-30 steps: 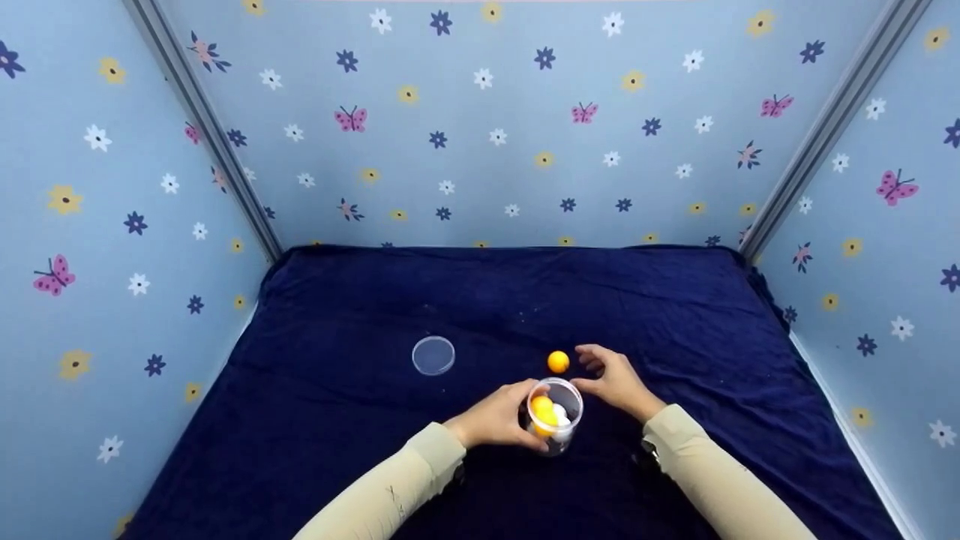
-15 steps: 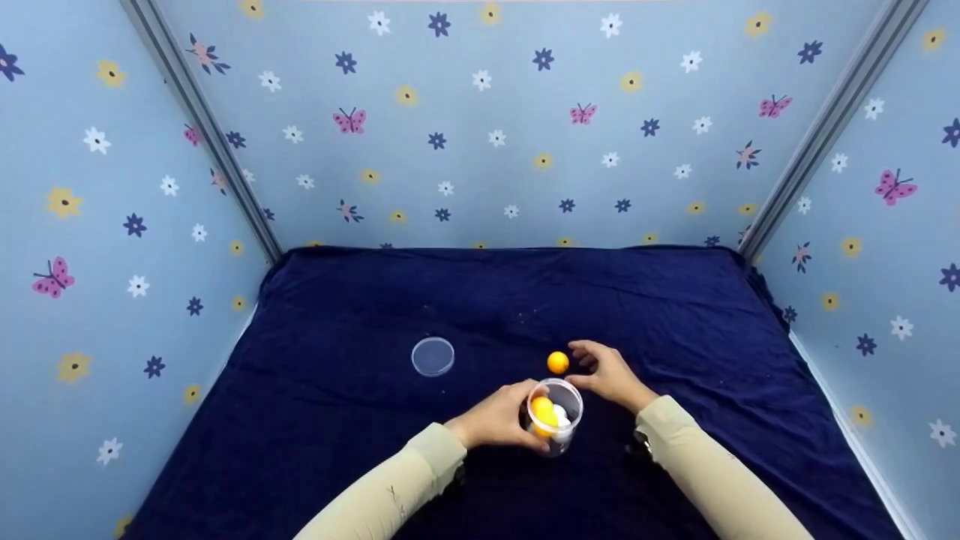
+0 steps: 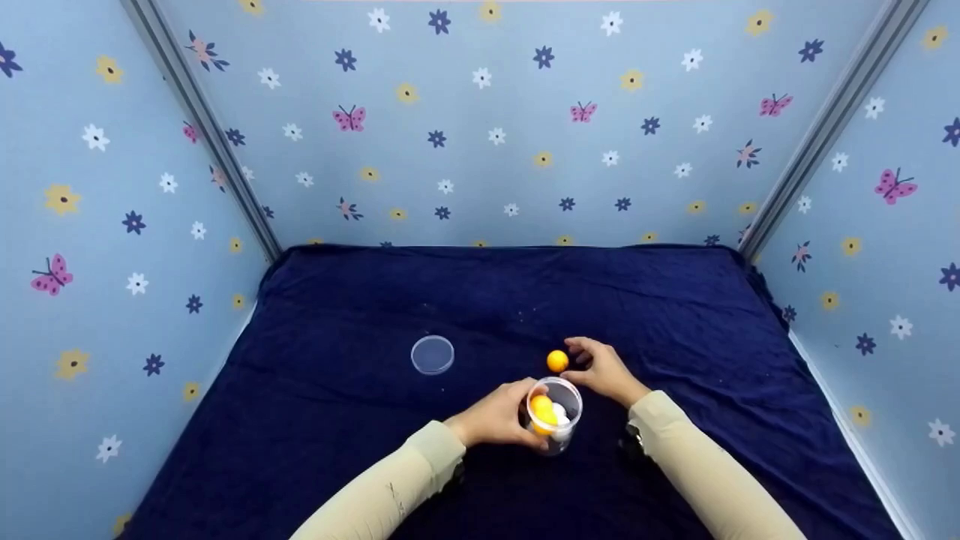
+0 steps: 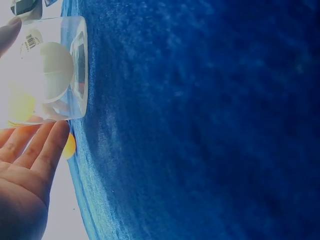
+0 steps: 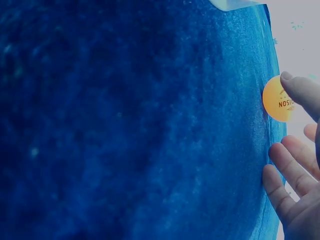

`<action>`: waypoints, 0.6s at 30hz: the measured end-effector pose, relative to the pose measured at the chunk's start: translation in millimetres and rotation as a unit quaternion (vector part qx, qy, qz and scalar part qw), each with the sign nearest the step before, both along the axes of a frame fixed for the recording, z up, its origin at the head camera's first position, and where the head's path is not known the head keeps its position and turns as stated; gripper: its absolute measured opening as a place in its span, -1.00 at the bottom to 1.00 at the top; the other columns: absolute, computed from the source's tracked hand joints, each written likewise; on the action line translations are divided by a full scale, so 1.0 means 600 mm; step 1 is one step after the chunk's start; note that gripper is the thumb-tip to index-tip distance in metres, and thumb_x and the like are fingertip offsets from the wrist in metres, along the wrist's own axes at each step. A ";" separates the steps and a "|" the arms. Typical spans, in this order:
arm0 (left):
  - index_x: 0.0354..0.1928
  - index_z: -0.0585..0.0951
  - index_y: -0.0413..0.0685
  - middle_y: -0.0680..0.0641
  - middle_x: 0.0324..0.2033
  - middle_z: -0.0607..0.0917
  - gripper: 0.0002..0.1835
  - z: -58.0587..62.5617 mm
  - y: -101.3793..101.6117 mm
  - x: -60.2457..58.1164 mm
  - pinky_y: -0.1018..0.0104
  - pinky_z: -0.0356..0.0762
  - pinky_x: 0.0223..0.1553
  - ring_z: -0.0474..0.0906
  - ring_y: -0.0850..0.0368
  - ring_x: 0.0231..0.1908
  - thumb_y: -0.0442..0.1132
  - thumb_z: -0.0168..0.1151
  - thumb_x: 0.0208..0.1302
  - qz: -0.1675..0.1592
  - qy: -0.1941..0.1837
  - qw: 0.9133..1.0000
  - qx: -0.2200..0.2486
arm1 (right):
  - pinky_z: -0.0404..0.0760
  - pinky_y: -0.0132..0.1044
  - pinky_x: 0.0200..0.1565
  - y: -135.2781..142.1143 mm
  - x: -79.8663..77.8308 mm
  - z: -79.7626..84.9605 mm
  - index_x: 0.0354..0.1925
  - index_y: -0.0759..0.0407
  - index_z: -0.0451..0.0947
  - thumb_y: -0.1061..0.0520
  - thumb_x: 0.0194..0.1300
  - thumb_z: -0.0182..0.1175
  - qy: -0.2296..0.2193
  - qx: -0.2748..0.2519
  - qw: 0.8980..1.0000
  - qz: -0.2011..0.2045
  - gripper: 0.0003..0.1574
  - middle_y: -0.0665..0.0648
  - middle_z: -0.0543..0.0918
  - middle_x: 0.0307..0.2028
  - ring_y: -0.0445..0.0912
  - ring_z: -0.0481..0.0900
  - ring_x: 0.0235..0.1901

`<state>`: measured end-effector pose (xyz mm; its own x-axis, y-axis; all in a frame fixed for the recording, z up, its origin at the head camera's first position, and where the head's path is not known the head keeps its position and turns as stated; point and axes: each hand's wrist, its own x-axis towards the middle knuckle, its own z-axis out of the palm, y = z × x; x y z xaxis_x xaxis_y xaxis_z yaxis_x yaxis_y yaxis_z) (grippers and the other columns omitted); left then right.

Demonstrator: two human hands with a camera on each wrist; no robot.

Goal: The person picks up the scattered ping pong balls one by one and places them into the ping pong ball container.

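Note:
My left hand [image 3: 495, 416] grips a clear plastic jar [image 3: 553, 446] from its left side, thumb in front and fingers behind. Inside the jar lie orange and white table tennis balls; a white ball [image 4: 56, 72] shows through the wall in the left wrist view. Just beyond the jar, one loose orange table tennis ball [image 3: 557, 361] sits on the dark blue cloth. My right hand [image 3: 606, 371] is at that ball's right side, thumb and fingers spread apart around it. In the right wrist view the thumb overlaps the printed orange ball [image 5: 278, 99], and the other fingers are apart from it.
A clear round lid [image 3: 433, 355] lies flat on the cloth, left of the jar. Dark blue cloth [image 3: 337, 427] covers the table. Light blue walls [image 3: 480, 97] with flowers and butterflies rise at the back and both sides.
My right hand has moved left and slightly away from me, closer around the loose orange ball. The left hand, jar, ball and lid stay where they were.

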<state>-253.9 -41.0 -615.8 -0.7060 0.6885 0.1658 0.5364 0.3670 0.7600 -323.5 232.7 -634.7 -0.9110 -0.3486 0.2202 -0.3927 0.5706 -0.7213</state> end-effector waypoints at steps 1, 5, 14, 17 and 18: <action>0.31 0.59 -0.19 -0.07 0.14 0.75 -0.10 0.000 0.000 0.000 0.38 0.63 0.23 0.66 0.25 0.07 -0.05 0.82 -0.08 0.000 0.000 1.000 0.000 | 0.78 0.09 0.02 -0.001 -0.001 0.000 0.27 0.43 0.62 0.19 0.12 0.66 -0.001 0.001 1.000 0.001 -0.21 0.37 0.80 -0.02 0.20 0.80 -0.12; 0.29 0.59 -0.21 -0.09 0.13 0.76 -0.11 -0.001 0.000 0.002 0.37 0.66 0.20 0.68 0.24 0.05 -0.03 0.82 -0.08 0.003 0.008 1.000 0.001 | 0.78 0.04 0.01 -0.004 -0.004 -0.002 0.27 0.43 0.61 0.20 0.13 0.65 -0.003 0.007 1.000 0.005 -0.22 0.36 0.81 -0.04 0.20 0.81 -0.13; 0.31 0.59 -0.22 -0.08 0.13 0.75 -0.09 0.000 -0.001 0.003 0.37 0.63 0.24 0.67 0.24 0.08 -0.04 0.82 -0.07 0.003 0.001 1.000 -0.004 | 0.74 -0.10 -0.04 -0.010 -0.012 -0.007 0.24 0.41 0.64 0.22 0.17 0.63 -0.001 0.017 1.000 0.014 -0.29 0.32 0.83 -0.05 0.14 0.78 -0.17; 0.31 0.59 -0.23 -0.08 0.13 0.75 -0.10 0.001 -0.001 0.003 0.37 0.63 0.23 0.67 0.24 0.08 -0.05 0.82 -0.07 0.000 0.001 1.000 0.000 | 0.73 -0.12 -0.06 -0.013 -0.014 -0.005 0.22 0.39 0.67 0.22 0.18 0.62 0.001 0.021 1.000 0.016 -0.32 0.30 0.84 -0.04 0.11 0.76 -0.18; 0.31 0.59 -0.22 -0.07 0.13 0.75 -0.10 0.002 -0.001 0.003 0.37 0.63 0.23 0.67 0.24 0.07 -0.06 0.82 -0.07 0.000 0.000 1.000 0.000 | 0.72 -0.11 -0.06 -0.014 -0.014 -0.004 0.22 0.39 0.68 0.22 0.18 0.62 0.001 0.023 1.000 0.016 -0.34 0.30 0.84 -0.03 0.10 0.76 -0.18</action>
<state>-252.4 -41.9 -614.8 -0.7056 0.6890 0.1655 0.5365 0.3670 0.7599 -332.2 224.2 -637.4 -0.8986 -0.3873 0.2062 -0.4134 0.5896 -0.6939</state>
